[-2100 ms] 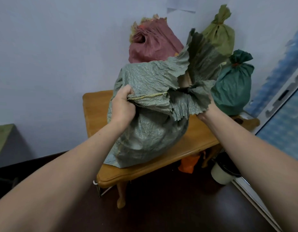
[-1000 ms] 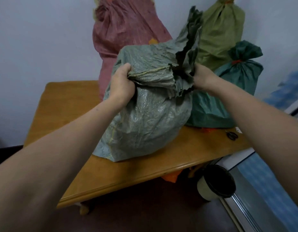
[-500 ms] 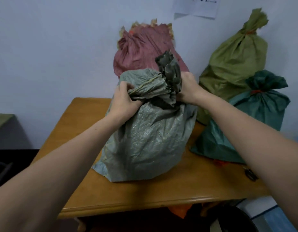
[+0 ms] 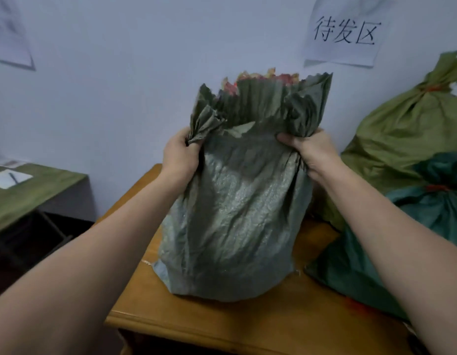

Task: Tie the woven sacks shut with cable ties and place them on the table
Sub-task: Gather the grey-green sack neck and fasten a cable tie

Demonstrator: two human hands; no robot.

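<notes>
Grey-green sack (image 4: 235,213) upright on wooden table (image 4: 273,326), neck gripped by left hand (image 4: 181,156), right hand (image 4: 312,152), pale wall (image 4: 119,73)

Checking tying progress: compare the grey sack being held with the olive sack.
The grey sack has an open, untied mouth; the olive sack is cinched at the neck with an orange tie. The left hand and right hand grip the grey sack; no hand holds the olive sack. Both stand upright, bulging.
</notes>
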